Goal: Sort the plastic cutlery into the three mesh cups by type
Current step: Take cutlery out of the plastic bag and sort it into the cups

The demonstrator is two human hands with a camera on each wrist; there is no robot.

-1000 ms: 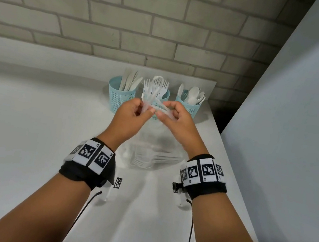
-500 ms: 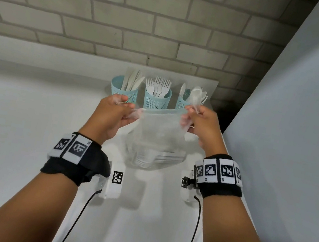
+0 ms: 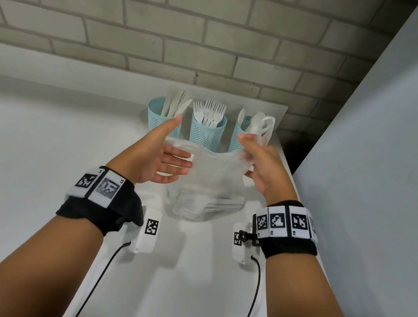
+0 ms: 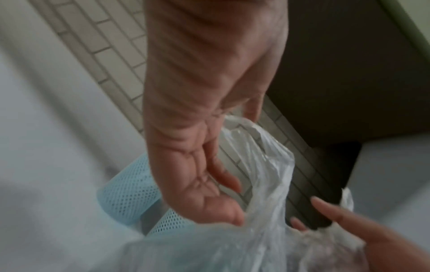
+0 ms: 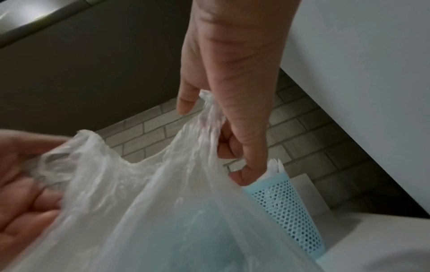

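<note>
A clear plastic bag (image 3: 212, 178) hangs over the white table (image 3: 35, 155), with several white cutlery pieces (image 3: 204, 208) lying in its bottom. My right hand (image 3: 249, 151) grips the bag's right handle (image 5: 209, 117) between thumb and curled fingers. My left hand (image 3: 177, 159) is spread flat, palm toward the bag, its fingers touching the bag's left edge (image 4: 267, 165). Behind the bag stand three teal mesh cups: knives in the left one (image 3: 163, 119), forks in the middle one (image 3: 206, 132), spoons in the right one (image 3: 238, 135).
A grey brick wall (image 3: 197, 30) runs behind the cups. A tall pale panel (image 3: 397, 163) closes off the table's right side. Two small white tagged blocks (image 3: 150, 232) with cables hang under my wrists.
My left hand has let go of the bag's left handle and spread flat. The right hand still holds its handle, and the bag's mouth sags lower on the left.
</note>
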